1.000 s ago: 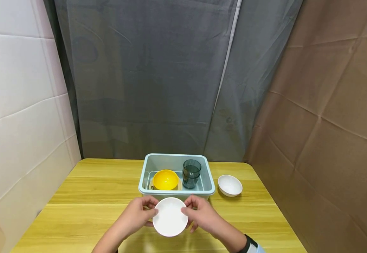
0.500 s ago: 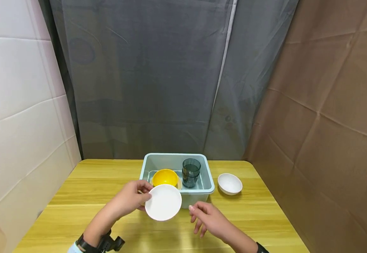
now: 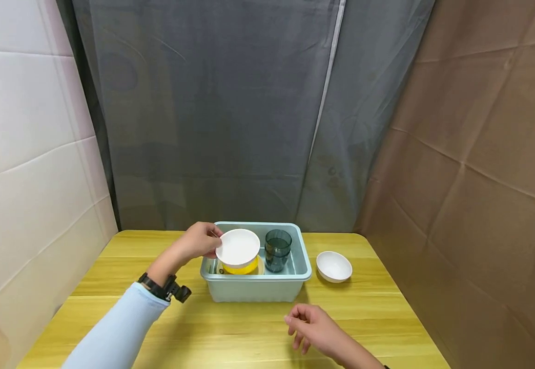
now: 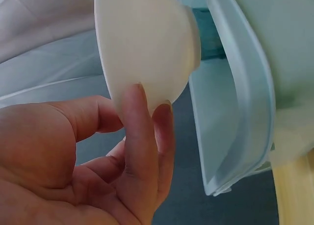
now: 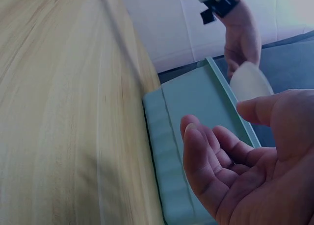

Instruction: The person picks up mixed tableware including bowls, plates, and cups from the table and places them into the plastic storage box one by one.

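My left hand [image 3: 201,241] pinches the rim of a white bowl [image 3: 238,247] between thumb and fingers. In the left wrist view the white bowl [image 4: 147,43] shows its outer side and foot ring, held over the light blue bin. Below it in the head view, a yellow bowl [image 3: 242,268] sits in the bin [image 3: 255,289], partly covered by the white one. My right hand [image 3: 311,328] hangs over the table in front of the bin, fingers loosely curled around nothing. The right wrist view shows that right hand [image 5: 240,161] without any object in it.
Stacked dark tinted cups [image 3: 278,251] stand in the right part of the bin. A second white bowl [image 3: 334,267] rests on the wooden table [image 3: 355,312] to the bin's right. Grey curtain [image 3: 212,113] hangs behind, with white and brown cloth at the sides.
Both hands held the white bowl at first; the right hand let go and drew back toward the lower right. The left hand carried the bowl forward over the bin, above the yellow bowl.
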### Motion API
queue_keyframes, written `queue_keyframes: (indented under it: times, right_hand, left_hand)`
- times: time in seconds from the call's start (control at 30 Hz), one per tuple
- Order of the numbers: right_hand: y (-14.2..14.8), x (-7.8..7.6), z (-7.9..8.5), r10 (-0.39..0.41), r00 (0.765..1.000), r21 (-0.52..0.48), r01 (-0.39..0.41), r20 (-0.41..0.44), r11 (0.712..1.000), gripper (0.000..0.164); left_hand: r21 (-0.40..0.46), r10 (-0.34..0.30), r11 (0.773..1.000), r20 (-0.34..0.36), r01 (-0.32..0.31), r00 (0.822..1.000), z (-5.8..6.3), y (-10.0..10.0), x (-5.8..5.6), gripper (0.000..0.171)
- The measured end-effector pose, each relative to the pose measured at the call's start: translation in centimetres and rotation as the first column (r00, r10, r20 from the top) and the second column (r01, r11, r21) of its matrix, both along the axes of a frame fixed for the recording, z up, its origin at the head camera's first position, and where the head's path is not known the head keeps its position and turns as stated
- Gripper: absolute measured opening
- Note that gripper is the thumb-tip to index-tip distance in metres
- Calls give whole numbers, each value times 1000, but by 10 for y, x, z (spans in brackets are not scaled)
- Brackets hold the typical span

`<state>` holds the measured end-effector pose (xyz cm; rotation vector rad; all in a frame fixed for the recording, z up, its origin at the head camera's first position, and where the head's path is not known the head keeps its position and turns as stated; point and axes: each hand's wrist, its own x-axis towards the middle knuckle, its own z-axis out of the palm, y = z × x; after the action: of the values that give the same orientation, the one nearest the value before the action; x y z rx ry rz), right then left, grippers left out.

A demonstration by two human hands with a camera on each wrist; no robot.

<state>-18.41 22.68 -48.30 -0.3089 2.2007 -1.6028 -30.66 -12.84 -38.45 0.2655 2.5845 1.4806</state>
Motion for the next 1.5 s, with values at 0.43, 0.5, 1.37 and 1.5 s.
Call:
queue_keyframes:
  times: [0.43, 0.5, 1.37, 1.5]
  right_hand:
    - [3, 2, 0, 24, 1000, 12, -24, 2, 1000, 22]
    - [4, 1, 0, 24, 1000, 16, -24, 7, 1000, 21]
    - [10, 7, 6, 30, 999, 8, -30, 26, 1000, 19]
    - [10, 7, 8, 31, 999, 5, -31, 21, 1000, 19]
  left_hand:
    - [-144, -32, 989, 90, 45, 995, 9, 15, -65, 22]
    - [-167, -30, 985, 96, 46, 995, 10, 18, -71, 21]
    - [-725, 31, 685, 128, 72, 991, -25, 65, -116, 11]
    - [-738, 31, 667, 166, 103, 986, -22, 68, -115, 17]
